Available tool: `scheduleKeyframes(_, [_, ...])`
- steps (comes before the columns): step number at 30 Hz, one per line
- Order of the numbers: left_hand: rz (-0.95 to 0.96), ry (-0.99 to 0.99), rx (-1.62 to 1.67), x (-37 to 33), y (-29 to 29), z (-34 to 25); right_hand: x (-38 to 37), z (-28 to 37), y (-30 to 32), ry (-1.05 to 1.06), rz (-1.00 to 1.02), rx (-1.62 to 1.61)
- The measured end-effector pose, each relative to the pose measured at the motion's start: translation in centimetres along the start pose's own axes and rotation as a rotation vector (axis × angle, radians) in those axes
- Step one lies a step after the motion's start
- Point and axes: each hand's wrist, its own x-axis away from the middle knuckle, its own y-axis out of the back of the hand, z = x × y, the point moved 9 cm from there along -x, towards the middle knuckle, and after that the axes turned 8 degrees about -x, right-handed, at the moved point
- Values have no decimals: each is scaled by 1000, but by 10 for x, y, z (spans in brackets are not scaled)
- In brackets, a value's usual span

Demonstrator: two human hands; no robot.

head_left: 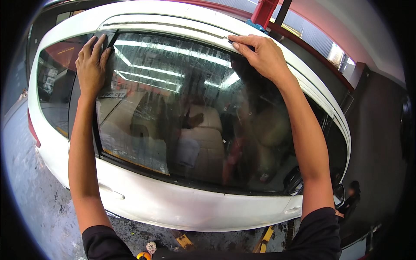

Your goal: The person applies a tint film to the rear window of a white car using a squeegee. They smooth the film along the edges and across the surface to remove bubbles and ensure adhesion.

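Note:
A white car stands in front of me with its dark side window [195, 112] streaked and wet-looking. My left hand [92, 65] is raised to the window's upper left corner, fingers apart and resting on the black pillar trim [108, 39]. Farther right, my right hand [260, 52] pinches at the top edge of the door frame. Between its thumb and fingertips is what looks like the end of a thin window trim strip [173, 28], running left along the frame; the gripped part is mostly hidden.
Below the window runs the white door panel [186, 208] with a door handle [112, 192]. A side mirror [339, 195] sticks out at the right, near a person in dark clothes [350, 201]. Yellow lift arms [264, 239] lie low under the car; a red post [263, 13] rises behind it.

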Motion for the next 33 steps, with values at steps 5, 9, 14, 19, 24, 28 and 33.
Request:
scheduleKeyframes(5, [0, -14, 1, 3, -1, -4, -3, 24, -6, -29, -9, 163])
scheduleKeyframes(9, [-10, -25, -7, 2, 0, -3, -1, 11, -11, -64, -71, 40])
scheduleKeyframes(14, [-5, -20, 12, 0, -1, -1, -1, 4, -2, -16, -5, 1])
scheduleKeyframes(19, [-19, -13, 3, -2, 7, -5, -6, 26, -4, 60, -38, 151])
scheduleKeyframes(24, [-16, -20, 10, 2, 0, -6, -3, 8, -10, -25, -90, 59])
scheduleKeyframes(28, [-23, -13, 11, 2, 1, 1, -4, 7, -6, 3, 8, 23])
scheduleKeyframes(33, [-45, -13, 3, 2, 2, -2, -8, 24, -7, 28, -23, 199])
